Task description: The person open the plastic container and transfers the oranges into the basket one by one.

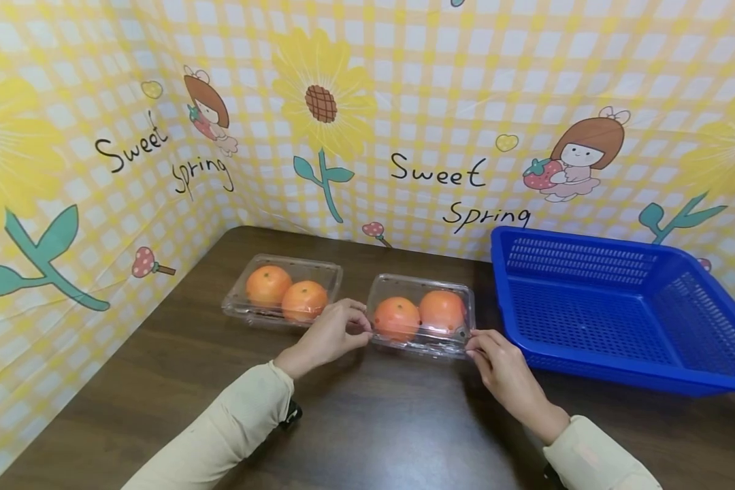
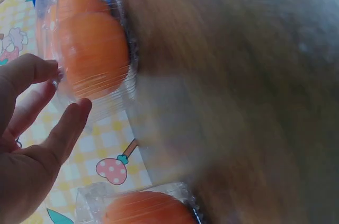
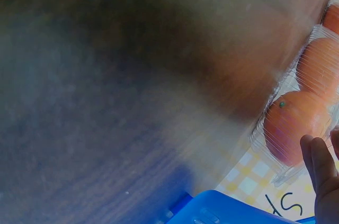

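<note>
A clear plastic fruit box [image 1: 421, 346] with two oranges [image 1: 442, 312] inside lies on the table, its lid down. At its front left corner my left hand [image 1: 331, 335] pinches the rim between thumb and fingers. The right hand [image 1: 507, 373] pinches the front right corner. In the left wrist view the left hand's fingers [image 2: 45, 68] meet the box's edge, the thumb a little apart from them. In the right wrist view, the right hand's fingertips [image 3: 312, 150] touch the box end beside an orange [image 3: 296, 128].
To the left stands a second clear box [image 1: 239, 314] holding two oranges [image 1: 268, 286]. A blue plastic basket [image 1: 588, 371] with slotted sides sits on the right. Behind the brown table [image 1: 367, 435] hangs a yellow checked cloth [image 1: 404, 88] with sunflowers.
</note>
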A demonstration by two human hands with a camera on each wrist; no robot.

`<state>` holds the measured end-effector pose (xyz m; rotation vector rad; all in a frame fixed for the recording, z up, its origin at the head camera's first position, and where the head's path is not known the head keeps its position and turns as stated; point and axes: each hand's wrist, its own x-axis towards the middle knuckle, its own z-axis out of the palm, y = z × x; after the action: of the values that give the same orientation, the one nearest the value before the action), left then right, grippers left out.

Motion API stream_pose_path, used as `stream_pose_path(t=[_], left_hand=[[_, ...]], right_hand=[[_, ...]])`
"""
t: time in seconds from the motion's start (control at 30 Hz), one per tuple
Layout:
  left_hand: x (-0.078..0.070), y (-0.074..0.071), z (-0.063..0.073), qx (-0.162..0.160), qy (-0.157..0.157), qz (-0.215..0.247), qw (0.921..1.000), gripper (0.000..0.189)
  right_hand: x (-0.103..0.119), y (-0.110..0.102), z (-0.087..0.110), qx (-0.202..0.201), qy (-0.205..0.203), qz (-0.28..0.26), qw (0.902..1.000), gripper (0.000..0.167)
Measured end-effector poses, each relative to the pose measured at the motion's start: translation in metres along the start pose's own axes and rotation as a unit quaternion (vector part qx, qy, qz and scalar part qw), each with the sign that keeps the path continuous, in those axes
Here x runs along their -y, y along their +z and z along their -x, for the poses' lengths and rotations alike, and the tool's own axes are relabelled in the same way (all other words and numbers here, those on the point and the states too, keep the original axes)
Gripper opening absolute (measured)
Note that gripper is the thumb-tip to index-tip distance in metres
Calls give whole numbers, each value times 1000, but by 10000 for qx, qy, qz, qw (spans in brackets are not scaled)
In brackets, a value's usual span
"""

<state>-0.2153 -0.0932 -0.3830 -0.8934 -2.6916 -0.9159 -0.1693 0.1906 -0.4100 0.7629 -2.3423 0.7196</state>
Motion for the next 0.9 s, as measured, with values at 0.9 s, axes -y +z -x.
stream_pose_path(t=[0.9], left_hand=[[3,9,5,-246,270,25,9993,8]], right_hand=[[-2,1,0,-52,35,-5,10000,20]])
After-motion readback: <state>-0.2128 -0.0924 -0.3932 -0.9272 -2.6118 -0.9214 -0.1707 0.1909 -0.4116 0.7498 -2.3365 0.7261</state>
